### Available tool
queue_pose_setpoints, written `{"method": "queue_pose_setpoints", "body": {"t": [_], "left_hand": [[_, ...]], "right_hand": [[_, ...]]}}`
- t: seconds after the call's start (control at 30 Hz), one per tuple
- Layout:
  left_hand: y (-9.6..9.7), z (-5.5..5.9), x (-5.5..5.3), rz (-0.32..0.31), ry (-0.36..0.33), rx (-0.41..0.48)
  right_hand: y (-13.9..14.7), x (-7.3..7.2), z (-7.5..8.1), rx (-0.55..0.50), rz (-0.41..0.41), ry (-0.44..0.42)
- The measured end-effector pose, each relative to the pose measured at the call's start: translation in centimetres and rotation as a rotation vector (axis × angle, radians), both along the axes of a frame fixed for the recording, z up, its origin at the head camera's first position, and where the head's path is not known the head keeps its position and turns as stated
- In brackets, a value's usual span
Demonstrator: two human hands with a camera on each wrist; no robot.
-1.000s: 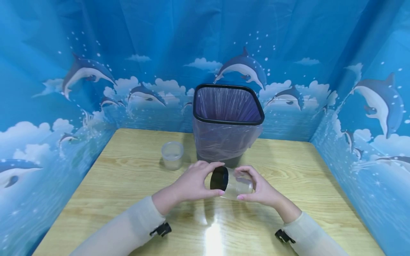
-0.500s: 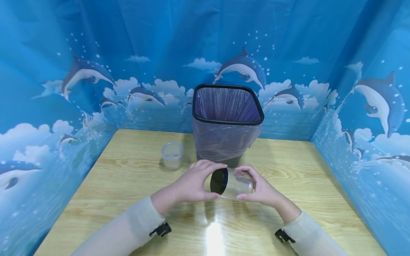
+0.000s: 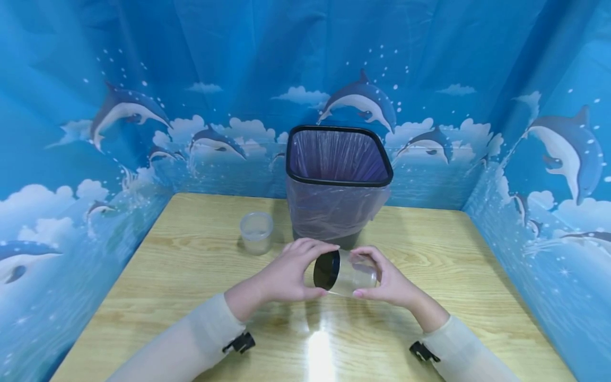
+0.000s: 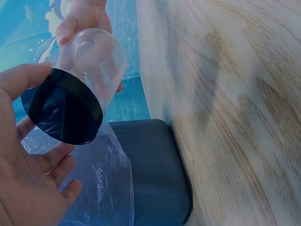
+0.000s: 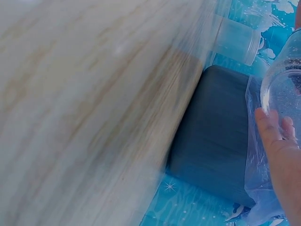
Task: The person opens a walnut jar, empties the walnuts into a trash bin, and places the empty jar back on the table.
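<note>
A clear jar [image 3: 352, 273] with a black lid [image 3: 326, 269] lies sideways between both hands, raised over the table. My right hand [image 3: 392, 284] grips the jar's base end, thumb on the near side and fingers on the far side. On the lid end, my left hand [image 3: 295, 270] spans the rim with thumb below and fingers above. The left wrist view shows the lid [image 4: 66, 108] fitted on the jar [image 4: 101, 59], the left thumb at its edge and the other fingers spread loosely beneath. In the right wrist view the jar's rounded base [image 5: 284, 89] sits against the right fingers.
A dark bin [image 3: 338, 209] with a purple liner and black rim stands just behind the hands. Left of it, a small clear plastic cup [image 3: 256, 236] sits upright on the wooden table [image 3: 191, 254]. Blue dolphin-print curtain [image 3: 238, 63] encloses the back and sides.
My left thumb has slid slightly down and left along the lid's edge, and the left fingertips shifted a little to the right. The right hand and jar stay in place.
</note>
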State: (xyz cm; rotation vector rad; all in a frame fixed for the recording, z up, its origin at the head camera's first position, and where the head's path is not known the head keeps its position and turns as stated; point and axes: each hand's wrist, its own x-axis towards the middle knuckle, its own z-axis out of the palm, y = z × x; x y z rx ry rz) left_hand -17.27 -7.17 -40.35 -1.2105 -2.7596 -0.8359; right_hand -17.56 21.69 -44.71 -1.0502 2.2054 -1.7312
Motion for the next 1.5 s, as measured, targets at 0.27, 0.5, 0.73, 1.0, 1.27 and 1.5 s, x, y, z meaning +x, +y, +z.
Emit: {"method": "queue_pose_setpoints", "body": {"t": [0.27, 0.5, 0.73, 1.0, 1.27, 1.5], "left_hand": [[0.14, -0.08, 0.05, 0.024, -0.008, 0.008], [0.28, -0.24, 0.12, 0.124, -0.051, -0.019], [0.46, -0.22, 0.25, 0.188, -0.114, -0.033], [0.75, -0.36, 0.46, 0.216, -0.162, -0.046], [0.77, -0.38, 0.38, 0.212, -0.18, -0.031], [0.58, -0.5, 0.12, 0.185, -0.199, -0.025]], "right_hand": [[0.01, 0.01, 0.03, 0.01, -0.004, 0.015], [-0.04, 0.05, 0.04, 0.016, -0.018, 0.019], [-0.03, 0.06, 0.08, 0.017, -0.018, 0.017], [-0.09, 0.08, 0.05, 0.015, -0.016, 0.023], [-0.15, 0.2, 0.18, 0.004, -0.011, 0.011], [-0.16, 0.26, 0.32, 0.021, -0.01, 0.025]]}}
